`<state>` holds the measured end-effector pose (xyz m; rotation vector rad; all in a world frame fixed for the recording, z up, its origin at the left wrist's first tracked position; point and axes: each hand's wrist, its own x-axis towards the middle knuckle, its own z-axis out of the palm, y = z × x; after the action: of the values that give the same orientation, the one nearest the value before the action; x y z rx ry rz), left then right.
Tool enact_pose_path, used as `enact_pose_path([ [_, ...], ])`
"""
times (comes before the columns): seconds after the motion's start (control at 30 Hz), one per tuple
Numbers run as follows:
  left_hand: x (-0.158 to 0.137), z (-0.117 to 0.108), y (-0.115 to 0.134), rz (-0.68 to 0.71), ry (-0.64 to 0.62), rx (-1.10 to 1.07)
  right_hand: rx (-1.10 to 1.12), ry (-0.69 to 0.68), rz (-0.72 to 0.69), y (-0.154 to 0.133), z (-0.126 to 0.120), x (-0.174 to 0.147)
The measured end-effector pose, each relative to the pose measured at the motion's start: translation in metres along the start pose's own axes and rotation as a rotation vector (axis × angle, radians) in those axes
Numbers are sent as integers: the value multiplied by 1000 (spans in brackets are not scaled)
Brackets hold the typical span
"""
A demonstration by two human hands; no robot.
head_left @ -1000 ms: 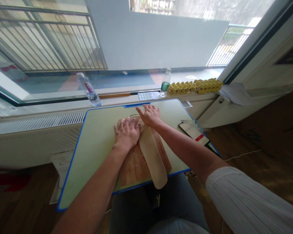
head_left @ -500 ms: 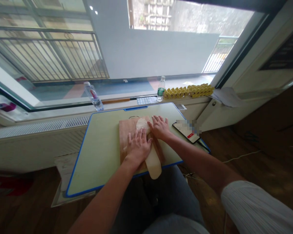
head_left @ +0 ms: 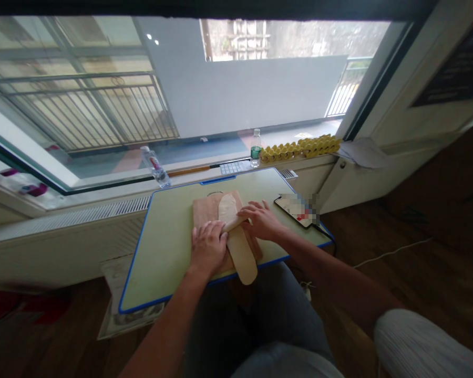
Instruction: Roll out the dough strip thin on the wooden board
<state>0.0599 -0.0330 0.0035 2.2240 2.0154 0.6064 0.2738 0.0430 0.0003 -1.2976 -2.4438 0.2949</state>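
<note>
A long, flat strip of pale dough lies along a wooden board, and its rounded near end hangs past the board's front edge. A slim wooden rolling pin crosses the dough at a slant. My left hand covers the pin's left end, fingers bent over it above the board. At the other end, my right hand holds the pin between thumb and fingers. Beyond the pin, the far part of the dough looks whiter.
The board rests on a small pale-green table with a blue rim. A phone with a cable lies at its right. On the windowsill stand two plastic bottles beside a yellow wavy object.
My hands have come back and spread apart, the left one shifting left. The rolling pin now shows between them. More of the dough's far part is uncovered.
</note>
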Motion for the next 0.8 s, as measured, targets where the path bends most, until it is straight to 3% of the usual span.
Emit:
enact_pose_path([
  [0.1, -19, -7, 5, 15, 109, -39, 5, 30, -31, 3, 1, -3],
  [0.17, -41, -10, 8, 103, 142, -71, -6, 60, 0, 8, 1, -9],
  [0.3, -88, -6, 6, 414, -73, -21, 21, 132, 90, 16, 3, -24],
  [0.37, -100, 5, 1, 467, -79, 62, 59, 171, 113, 18, 6, -30],
  [0.57, -92, 33, -1, 473, 118, 121, 161, 236, 175, 16, 14, -41],
  [0.8, -62, 5, 18, 565, 132, -51, 242, 290, 268, 19, 16, -47],
])
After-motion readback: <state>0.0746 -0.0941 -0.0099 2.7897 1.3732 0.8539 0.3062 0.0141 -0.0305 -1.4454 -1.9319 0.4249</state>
